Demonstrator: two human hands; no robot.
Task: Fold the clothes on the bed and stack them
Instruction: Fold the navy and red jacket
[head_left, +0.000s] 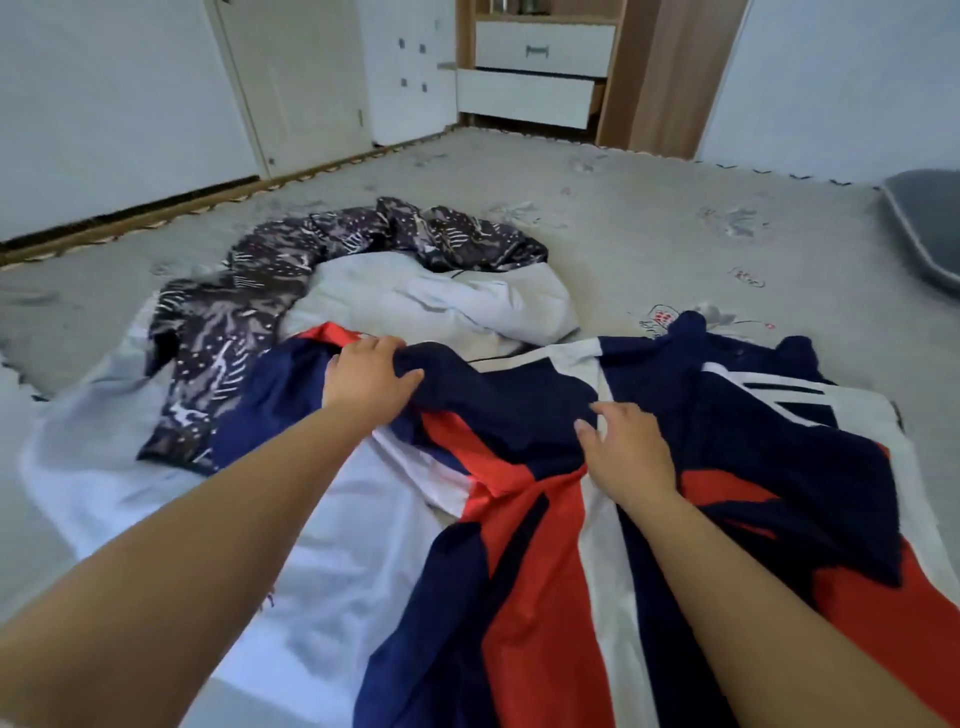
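Left hand (370, 382) is pinching a fold of the navy, red and white slick jacket (545, 519); right hand (626, 449) is pressing flat, fingers spread. Looks light, limp, slippery; gripping seams or hem seems best.

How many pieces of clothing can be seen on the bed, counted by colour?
Navy, red and white garment: 1
Dark patterned garment: 1
White garment, crumpled: 1
Pale garment lying under the others: 1
Total: 4, though hidden layers cannot be excluded.
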